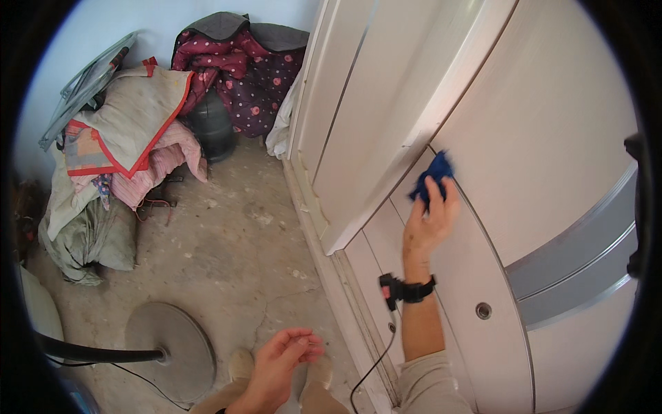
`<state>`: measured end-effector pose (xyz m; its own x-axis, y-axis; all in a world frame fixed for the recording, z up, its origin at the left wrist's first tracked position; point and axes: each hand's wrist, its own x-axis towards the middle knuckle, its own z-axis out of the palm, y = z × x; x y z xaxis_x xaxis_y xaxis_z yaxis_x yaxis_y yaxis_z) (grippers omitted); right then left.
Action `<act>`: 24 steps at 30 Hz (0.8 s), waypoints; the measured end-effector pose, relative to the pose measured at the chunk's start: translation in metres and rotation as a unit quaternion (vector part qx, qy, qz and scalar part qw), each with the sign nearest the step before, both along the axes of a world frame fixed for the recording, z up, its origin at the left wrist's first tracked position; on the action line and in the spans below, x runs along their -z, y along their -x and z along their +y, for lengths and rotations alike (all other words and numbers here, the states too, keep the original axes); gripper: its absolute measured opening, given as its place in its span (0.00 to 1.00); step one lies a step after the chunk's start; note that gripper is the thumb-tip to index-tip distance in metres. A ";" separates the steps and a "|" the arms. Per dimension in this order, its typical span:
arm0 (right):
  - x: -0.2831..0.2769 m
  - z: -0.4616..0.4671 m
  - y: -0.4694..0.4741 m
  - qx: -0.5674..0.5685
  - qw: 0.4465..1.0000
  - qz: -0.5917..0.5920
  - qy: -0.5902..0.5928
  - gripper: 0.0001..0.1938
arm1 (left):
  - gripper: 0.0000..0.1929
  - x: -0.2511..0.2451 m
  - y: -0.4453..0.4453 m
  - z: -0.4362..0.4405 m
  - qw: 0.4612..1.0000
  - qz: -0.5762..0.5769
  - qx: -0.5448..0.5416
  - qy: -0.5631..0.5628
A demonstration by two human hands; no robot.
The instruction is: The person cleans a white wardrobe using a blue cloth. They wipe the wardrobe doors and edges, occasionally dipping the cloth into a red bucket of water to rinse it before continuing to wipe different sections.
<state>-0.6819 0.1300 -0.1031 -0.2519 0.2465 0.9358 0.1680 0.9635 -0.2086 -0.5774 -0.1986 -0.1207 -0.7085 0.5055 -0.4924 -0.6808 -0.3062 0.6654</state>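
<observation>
My right hand (430,222) grips a bunched dark-blue cloth (438,168) and presses it to a white door (543,129). The cloth sits beside the vertical edge trim of the door frame (382,186), and its outline is slightly blurred. A black strap with a small device (406,291) circles my right wrist, with a cable running down from it. Low in front of me, my left hand (279,359) hangs over the floor, loosely curled and holding nothing. A curved grey panel (574,274) and a round metal-rimmed hole (483,311) mark the door to the right.
At lower left stands a round pedestal base (155,346) with a black pole (98,349). A pile of fabric and sacks (134,119) lies against the wall. Behind it, a dotted quilted cover (258,83) hangs over a dark plastic water jug (212,127). A raised sill (331,290) borders the concrete floor.
</observation>
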 end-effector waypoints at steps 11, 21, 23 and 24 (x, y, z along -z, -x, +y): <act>-0.030 -0.013 -0.070 0.105 0.740 -0.633 -0.201 0.08 | 0.12 0.012 -0.008 0.002 0.998 -0.008 0.014 -0.068; -0.018 -0.003 -0.015 0.138 0.766 -0.573 -0.256 0.06 | 0.10 0.007 -0.020 -0.013 0.997 -0.012 0.036 -0.062; -0.004 -0.012 -0.037 0.151 0.720 -0.646 -0.204 0.05 | 0.10 0.006 -0.019 -0.017 0.997 -0.004 0.004 -0.078; -0.005 -0.013 -0.045 0.138 0.737 -0.635 -0.185 0.05 | 0.10 0.004 -0.019 -0.019 0.996 -0.001 -0.011 -0.084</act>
<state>-0.6365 0.1171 -0.0980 -0.9709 0.2393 0.0051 0.2019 0.8072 0.5547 -0.5582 -0.2176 -0.1251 -0.7196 0.5647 -0.4040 -0.6739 -0.4279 0.6023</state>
